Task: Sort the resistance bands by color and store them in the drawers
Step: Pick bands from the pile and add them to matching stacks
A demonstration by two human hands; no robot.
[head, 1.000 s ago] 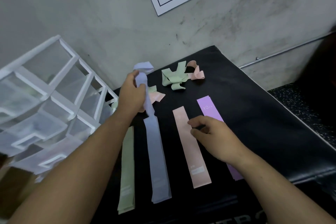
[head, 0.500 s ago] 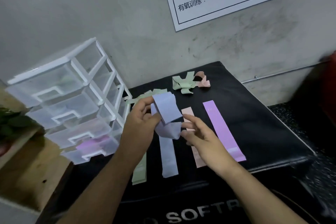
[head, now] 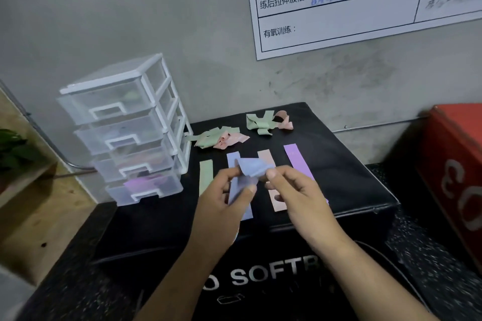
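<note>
Head view. The left hand (head: 224, 195) and the right hand (head: 294, 190) meet above the front half of the black box (head: 352, 164) and hold the folded band (head: 251, 168), a crumpled pale-blue strip, between them. The left grip is closed on its lower part, thumb against fingers. The right grip pinches its right edge between thumb and forefinger. The folded band is off the surface, held over the row of flat bands.

Four bands lie flat and parallel on the box. From left to right they are the green strip (head: 205, 174), the blue strip (head: 245, 211), the pink strip (head: 277, 203) and the purple strip (head: 296, 157), all partly hidden by the hands.

Behind the row lie two loose heaps. The near heap (head: 219, 138), green and pink, lies just beside the drawer unit (head: 125, 125), and the far heap (head: 263, 121), mostly green with one pink band, lies near the wall.

The drawer unit stands at the left rear corner of the box. It has four clear drawers, all pushed in, and the bottom drawer (head: 167, 185) holds a purple band (head: 138, 184). The contents of the upper drawers are too blurred to tell.

A poster (head: 339, 8) hangs on the wall, and a red box (head: 453, 164) stands to the right.
</note>
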